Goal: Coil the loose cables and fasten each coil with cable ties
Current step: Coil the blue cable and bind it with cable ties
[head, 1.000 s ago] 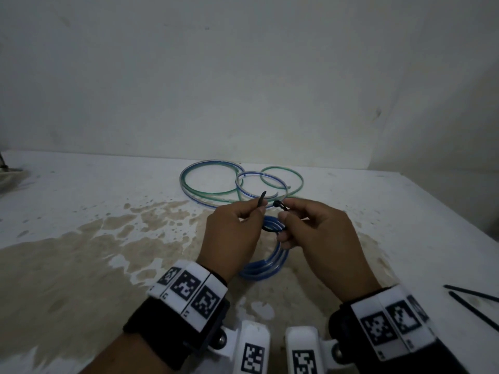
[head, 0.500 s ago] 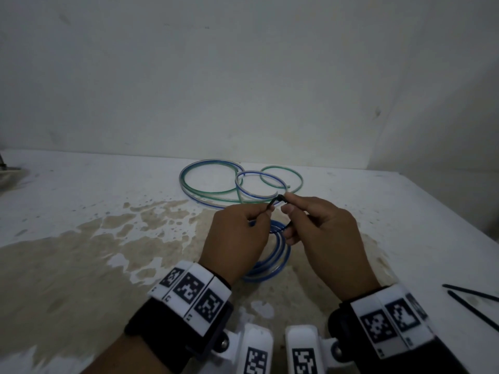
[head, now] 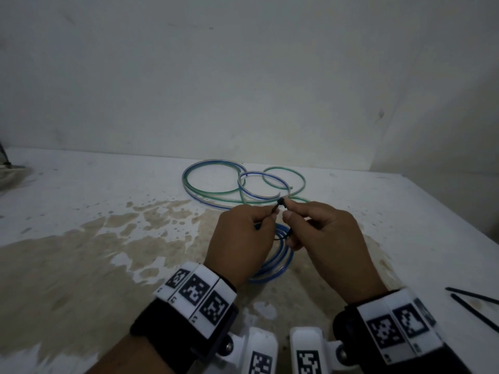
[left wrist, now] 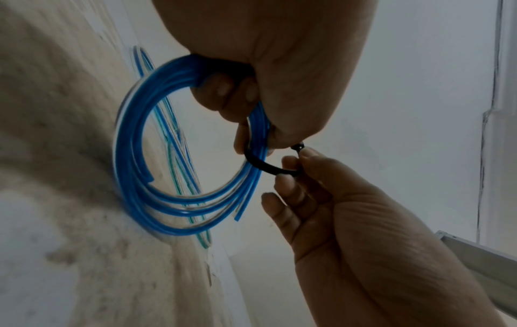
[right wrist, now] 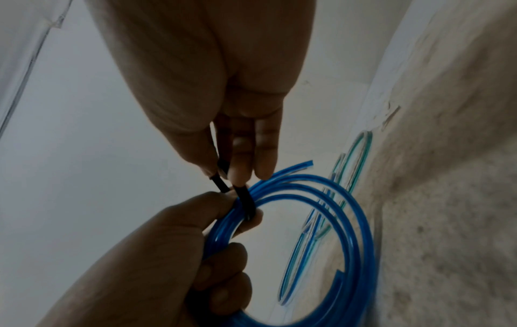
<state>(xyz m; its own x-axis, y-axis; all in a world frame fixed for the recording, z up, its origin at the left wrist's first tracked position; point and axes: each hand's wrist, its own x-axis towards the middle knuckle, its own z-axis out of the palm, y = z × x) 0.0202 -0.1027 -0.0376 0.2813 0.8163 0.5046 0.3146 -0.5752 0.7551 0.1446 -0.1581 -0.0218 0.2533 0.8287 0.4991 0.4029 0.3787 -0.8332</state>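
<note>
A coil of blue cable (head: pixel 280 261) (left wrist: pixel 134 154) (right wrist: pixel 352 232) hangs from my left hand (head: pixel 240 238) (left wrist: pixel 265 66) (right wrist: pixel 167 254), whose lower fingers curl round its strands above the table. A black cable tie (head: pixel 279 205) (left wrist: pixel 265 166) (right wrist: pixel 246 201) loops round the coil. My left thumb and forefinger pinch the tie's tail. My right hand (head: pixel 321 236) (left wrist: pixel 335 210) (right wrist: pixel 223 88) pinches the tie's head, right beside the left fingertips. Loose green and blue cables (head: pixel 237 184) (left wrist: pixel 173 141) (right wrist: pixel 344 177) lie in loops on the table behind my hands.
The white table (head: pixel 81 211) has a large brown stain under my hands. Two spare black cable ties (head: pixel 475 303) lie at its right edge. A white wall (head: pixel 243 76) rises close behind the loose cables. A dark object (head: pixel 5 163) sits at the far left edge.
The tie's free tail, sticking up from my left fingers a second ago, has been brought to the head in my right fingers. Both hands have lifted slightly with the coil.
</note>
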